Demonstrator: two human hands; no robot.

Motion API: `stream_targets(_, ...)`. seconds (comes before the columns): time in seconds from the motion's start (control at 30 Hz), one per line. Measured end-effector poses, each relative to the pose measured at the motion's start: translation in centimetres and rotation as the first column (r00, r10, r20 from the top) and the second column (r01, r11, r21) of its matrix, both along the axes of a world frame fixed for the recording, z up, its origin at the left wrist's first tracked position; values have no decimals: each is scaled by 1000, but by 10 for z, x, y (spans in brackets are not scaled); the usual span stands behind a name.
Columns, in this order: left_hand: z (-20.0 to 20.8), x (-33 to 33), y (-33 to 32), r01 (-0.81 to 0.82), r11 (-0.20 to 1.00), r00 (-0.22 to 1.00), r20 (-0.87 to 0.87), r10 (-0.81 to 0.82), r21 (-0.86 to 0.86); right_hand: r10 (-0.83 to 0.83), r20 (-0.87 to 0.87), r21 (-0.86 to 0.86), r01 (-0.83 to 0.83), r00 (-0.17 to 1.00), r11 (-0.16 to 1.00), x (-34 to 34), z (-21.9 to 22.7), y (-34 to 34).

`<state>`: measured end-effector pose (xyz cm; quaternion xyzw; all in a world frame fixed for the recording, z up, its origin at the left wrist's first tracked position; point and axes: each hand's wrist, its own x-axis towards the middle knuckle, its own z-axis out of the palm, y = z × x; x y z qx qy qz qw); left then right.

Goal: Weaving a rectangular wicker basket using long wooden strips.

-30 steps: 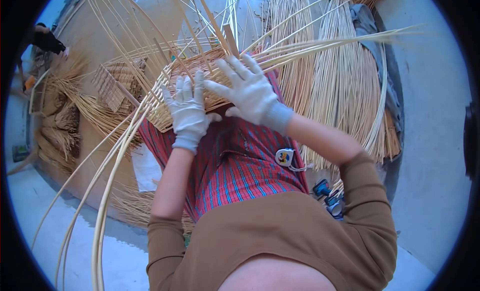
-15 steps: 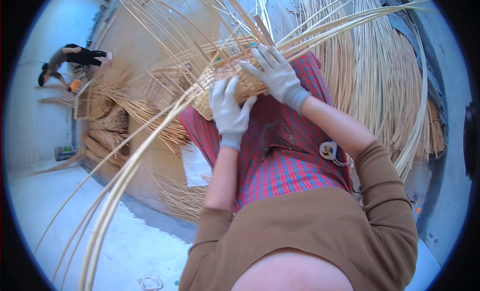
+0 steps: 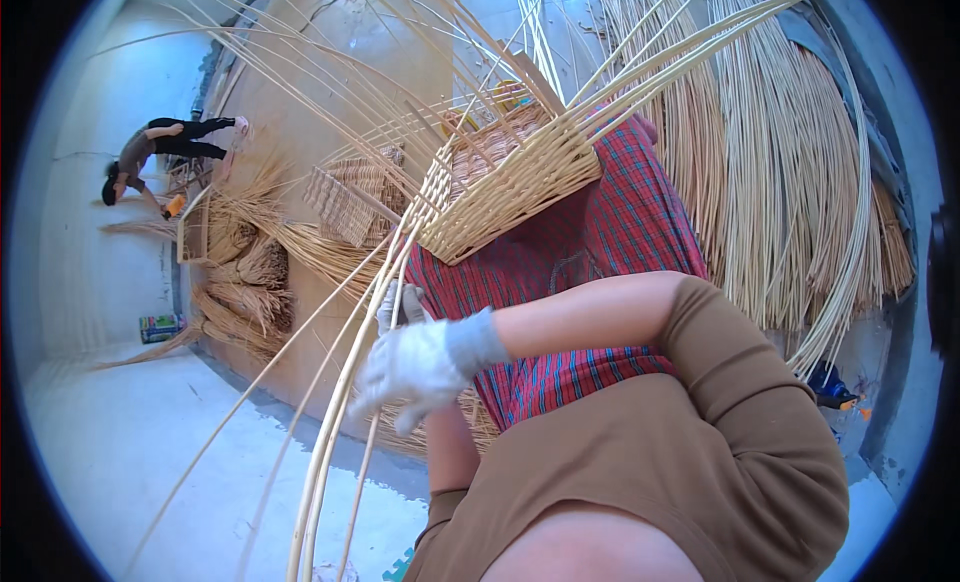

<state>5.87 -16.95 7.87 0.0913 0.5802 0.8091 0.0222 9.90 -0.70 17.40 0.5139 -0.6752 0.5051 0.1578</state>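
Note:
A rectangular wicker basket (image 3: 515, 197), its walls partly woven, rests tilted on the red checked cloth (image 3: 640, 217) over my lap. Long pale wicker rods (image 3: 340, 387) run from its left corner down past my hands; more stick out at the top and right. Reaching across to the left, my right hand (image 3: 415, 367), in a white glove, lies over these rods. Its fingers are loosely bent and slightly blurred, the thumb apart. Just behind it, my gloved left hand (image 3: 400, 304) is beside a rod and mostly covered; its grip is hidden. Neither hand touches the basket body.
Another woven piece (image 3: 350, 197) lies on the floor beyond the basket. Bundles of rods (image 3: 245, 272) lie at the left, and a large spread of rods (image 3: 760, 152) covers the right. A person (image 3: 165, 152) bends over at the far left.
Both hands have left the basket and come down to the left. My right arm now crosses in front of my left hand, at the long rods.

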Motion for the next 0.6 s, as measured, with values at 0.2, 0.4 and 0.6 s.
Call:
stream_targets(0.2,61,-11,38,-194,792,894,-437,-100,-579,56,124,423,-104,991,900,28,-15,-19)
stream_targets(0.4,76,-55,77,36,984,910,-402,-104,-175,-190,264,281,113,946,953,28,13,55)
stream_targets(0.6,54,-57,41,-16,988,945,-324,-36,-156,260,822,-557,620,507,553,-68,-62,162)
